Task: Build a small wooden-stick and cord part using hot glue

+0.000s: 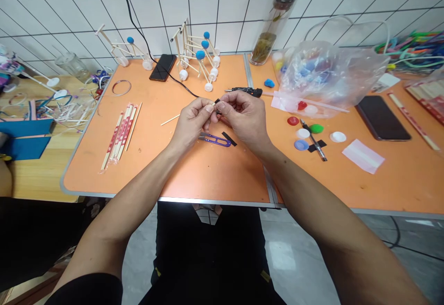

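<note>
My left hand is closed in a pinch on a thin pale wooden stick, whose end shows at the fingertips. A small black strip sits at that end, and my right hand pinches it there. A length of pale stick shows left of my left hand; whether it is the held one I cannot tell. Below the hands lie purple thread snips, partly hidden, and a loose black strip. Just behind the right hand is a black tool with a pointed tip.
Stick models with blue balls and white wheels stand at the back beside a phone. Wrapped chopsticks lie left. On the right are a glass flask, a plastic bag, bottle caps, a pen and another phone.
</note>
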The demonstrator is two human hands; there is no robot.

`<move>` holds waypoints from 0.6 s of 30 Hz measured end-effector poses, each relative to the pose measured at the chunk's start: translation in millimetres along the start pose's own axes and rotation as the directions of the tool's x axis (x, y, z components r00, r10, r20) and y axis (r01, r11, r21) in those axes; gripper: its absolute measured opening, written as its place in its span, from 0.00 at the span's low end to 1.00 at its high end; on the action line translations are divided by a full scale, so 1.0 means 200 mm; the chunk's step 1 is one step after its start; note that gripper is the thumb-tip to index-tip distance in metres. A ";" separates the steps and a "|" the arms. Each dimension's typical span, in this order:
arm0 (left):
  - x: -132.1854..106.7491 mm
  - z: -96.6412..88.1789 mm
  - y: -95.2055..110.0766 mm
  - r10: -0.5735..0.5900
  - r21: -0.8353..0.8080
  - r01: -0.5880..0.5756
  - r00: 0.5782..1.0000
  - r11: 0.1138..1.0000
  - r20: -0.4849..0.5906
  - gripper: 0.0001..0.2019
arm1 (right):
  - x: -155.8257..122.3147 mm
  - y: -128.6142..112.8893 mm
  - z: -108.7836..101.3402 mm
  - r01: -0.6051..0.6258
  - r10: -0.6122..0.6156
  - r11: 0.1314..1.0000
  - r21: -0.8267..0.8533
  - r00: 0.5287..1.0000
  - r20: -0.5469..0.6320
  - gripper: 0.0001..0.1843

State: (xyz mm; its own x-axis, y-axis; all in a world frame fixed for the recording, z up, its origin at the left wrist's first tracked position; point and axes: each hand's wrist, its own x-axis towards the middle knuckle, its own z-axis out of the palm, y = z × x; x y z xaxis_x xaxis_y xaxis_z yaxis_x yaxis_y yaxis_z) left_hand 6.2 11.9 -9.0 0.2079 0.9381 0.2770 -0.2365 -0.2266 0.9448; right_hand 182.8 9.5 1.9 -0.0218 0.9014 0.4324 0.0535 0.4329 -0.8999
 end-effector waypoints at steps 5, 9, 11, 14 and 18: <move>0.00 0.00 0.00 -0.026 -0.017 0.026 1.000 1.000 0.009 0.28 | 0.00 0.00 0.00 0.013 -0.013 1.000 0.010 1.000 0.003 0.26; 0.00 0.00 0.01 -0.040 -0.008 0.040 0.999 0.999 0.005 0.27 | 0.00 0.00 0.00 0.020 -0.020 1.000 0.010 1.000 0.000 0.25; 0.00 0.00 0.01 -0.040 0.001 0.040 0.999 0.999 0.001 0.27 | 0.00 0.00 0.00 0.014 -0.014 1.000 -0.002 1.000 -0.003 0.26; -0.01 0.00 0.01 -0.029 0.005 0.029 1.000 1.000 0.006 0.27 | 0.00 0.00 0.00 0.016 -0.016 1.000 -0.003 1.000 -0.008 0.26; -0.01 0.01 0.02 -0.010 0.018 0.010 1.000 1.000 0.016 0.27 | 0.00 0.00 0.00 0.030 -0.030 0.999 0.017 1.000 -0.005 0.26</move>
State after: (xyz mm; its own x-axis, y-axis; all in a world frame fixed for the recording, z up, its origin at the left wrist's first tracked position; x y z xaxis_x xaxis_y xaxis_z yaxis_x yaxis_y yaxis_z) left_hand 5.9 8.9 -4.9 0.2259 0.9360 0.2701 -0.2174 -0.2218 0.9506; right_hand 183.3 9.3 1.5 -0.0180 0.8879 0.4597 0.0357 0.4601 -0.8872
